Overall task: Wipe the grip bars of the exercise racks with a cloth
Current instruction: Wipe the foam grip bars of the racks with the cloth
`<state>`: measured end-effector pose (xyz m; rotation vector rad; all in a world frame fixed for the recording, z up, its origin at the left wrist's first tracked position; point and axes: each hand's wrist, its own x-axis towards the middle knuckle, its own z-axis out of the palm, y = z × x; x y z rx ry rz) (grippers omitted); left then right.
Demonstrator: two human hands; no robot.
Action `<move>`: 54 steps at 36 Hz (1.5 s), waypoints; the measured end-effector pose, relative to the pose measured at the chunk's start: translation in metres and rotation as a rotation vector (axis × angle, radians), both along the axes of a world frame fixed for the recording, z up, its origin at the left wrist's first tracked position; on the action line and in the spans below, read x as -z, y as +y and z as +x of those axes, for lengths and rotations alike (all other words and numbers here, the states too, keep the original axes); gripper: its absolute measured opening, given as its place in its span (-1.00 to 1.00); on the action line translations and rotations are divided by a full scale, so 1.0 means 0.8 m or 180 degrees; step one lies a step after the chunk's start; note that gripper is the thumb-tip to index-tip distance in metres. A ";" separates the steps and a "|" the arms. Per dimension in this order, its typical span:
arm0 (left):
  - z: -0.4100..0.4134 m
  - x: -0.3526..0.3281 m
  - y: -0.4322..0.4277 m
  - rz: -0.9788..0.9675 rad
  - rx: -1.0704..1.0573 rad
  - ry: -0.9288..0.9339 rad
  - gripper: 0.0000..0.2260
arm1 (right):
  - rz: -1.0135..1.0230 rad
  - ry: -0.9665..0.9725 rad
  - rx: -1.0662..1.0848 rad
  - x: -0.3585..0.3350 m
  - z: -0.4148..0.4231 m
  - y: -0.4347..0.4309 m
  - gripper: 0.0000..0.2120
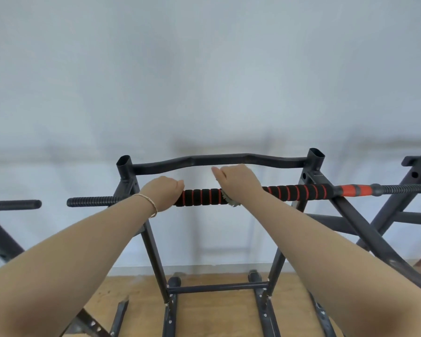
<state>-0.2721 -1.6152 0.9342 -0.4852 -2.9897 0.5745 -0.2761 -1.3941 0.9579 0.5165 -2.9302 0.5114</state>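
A black foam grip bar with red spiral stripes lies across a dark metal exercise rack in front of me. My left hand grips the bar left of centre, fingers curled round it. My right hand wraps over the bar at its middle and presses a pale greenish cloth against it; only a frayed corner of the cloth shows below the hand. The bar's right end is orange, followed by a threaded black tip.
A bent black crossbar joins the rack's two uprights behind the grip bar. Another rack stands at the right and part of one at the left edge. Behind is a pale wall; below is a wooden floor.
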 end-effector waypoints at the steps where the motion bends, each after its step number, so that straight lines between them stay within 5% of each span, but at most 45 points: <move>1: 0.002 0.004 -0.002 0.0024 -0.0005 0.0011 -0.88 | 0.0056 0.0118 -0.0061 0.006 0.001 -0.009 -0.83; 3: 0.004 0.008 -0.004 0.0079 -0.0017 0.0039 -0.88 | 0.0171 -0.0014 0.0037 0.013 0.007 -0.024 -0.94; 5: 0.005 0.011 -0.004 0.0084 -0.0012 0.0068 -0.88 | 0.0334 -0.0119 0.0178 0.016 0.011 -0.034 -0.74; 8: 0.006 0.016 -0.005 0.0060 -0.0001 0.0150 -0.85 | 0.0477 -0.0413 0.0542 0.009 0.001 -0.038 -0.80; 11: 0.006 0.015 -0.004 0.0077 0.0068 0.0149 -0.83 | 0.0197 -0.0618 0.0610 0.003 -0.014 -0.043 -0.89; 14: 0.003 0.013 -0.007 0.0096 0.0162 0.0127 -0.84 | -0.0228 -0.0807 0.0714 -0.003 -0.027 -0.046 -0.60; 21: -0.008 0.001 -0.026 0.0118 0.0301 0.0139 -0.89 | -0.1547 -0.0191 0.0858 0.003 -0.040 -0.039 -0.36; 23: -0.010 -0.002 -0.040 0.0044 0.0250 0.0202 -0.91 | -0.1138 0.0101 0.0588 0.010 -0.029 -0.046 -0.42; 26: -0.004 0.003 -0.056 -0.0007 0.0246 0.0182 -0.89 | 0.0080 0.0663 0.0020 0.026 -0.001 -0.068 -0.80; 32: 0.002 0.019 -0.057 -0.0037 0.0326 0.0089 -0.86 | 0.1142 0.1017 0.0032 0.056 0.017 -0.090 -0.56; 35: 0.003 0.018 -0.058 -0.0035 0.0353 0.0120 -0.84 | 0.1547 0.0721 0.0089 0.035 0.017 -0.099 -0.40; 38: 0.005 0.017 -0.059 -0.0010 0.0417 0.0195 -0.83 | 0.1175 0.0681 0.0329 0.027 0.008 -0.102 -0.44; 42: 0.010 0.014 -0.061 -0.0015 0.0450 0.0272 -0.85 | 0.0051 0.0319 0.0757 0.013 -0.007 -0.100 -0.81; 46: 0.014 0.005 -0.066 0.0020 0.0411 0.0373 -0.78 | -0.1649 -0.0020 0.1088 0.006 -0.016 -0.091 -0.45; 51: 0.021 -0.004 -0.076 0.0354 0.0213 0.0574 -0.72 | -0.1724 -0.0011 0.1024 0.006 0.002 -0.087 -0.43; 54: 0.031 -0.009 -0.085 0.1146 -0.0065 0.0521 -0.78 | -0.1700 0.0062 0.0909 0.010 0.007 -0.087 -0.44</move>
